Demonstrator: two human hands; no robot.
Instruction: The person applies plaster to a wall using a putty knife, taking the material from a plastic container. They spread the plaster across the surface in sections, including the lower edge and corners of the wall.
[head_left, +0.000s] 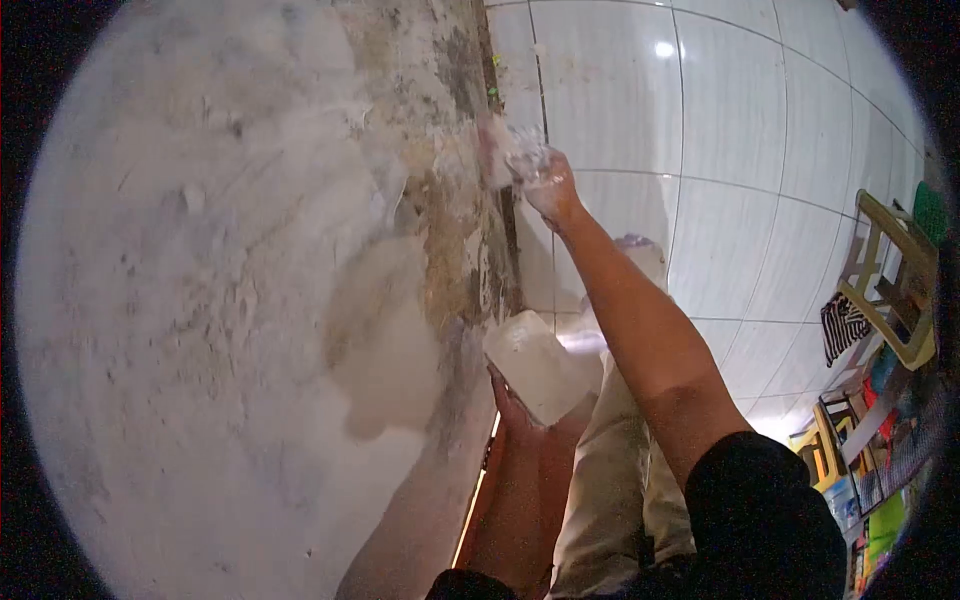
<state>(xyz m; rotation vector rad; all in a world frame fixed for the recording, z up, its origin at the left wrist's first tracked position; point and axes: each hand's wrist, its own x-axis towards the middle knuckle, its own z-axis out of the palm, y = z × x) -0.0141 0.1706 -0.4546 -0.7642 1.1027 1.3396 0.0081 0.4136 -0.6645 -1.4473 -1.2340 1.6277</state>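
Observation:
My right hand (550, 190) is closed around a pale putty scraper (497, 150), its flat blade against the lower edge of the wall (250, 200). White paste smears the fingers and the tool, so the handle is mostly hidden. Below it, my left hand (513, 408) supports a whitish rectangular tub (540, 368) from underneath and the side, close to the wall. The tub is tilted, and its contents cannot be made out clearly. Bare, brownish and flaking patches run along the wall's edge beside both hands, with smoother white coating farther left.
Pale floor tiles (730, 130) spread to the right of the wall. A plastic chair or stool (900, 290) with a striped cloth (843, 328) stands at the far right, and mixed household items lie below it. My trouser legs (610, 480) are just beneath the tub.

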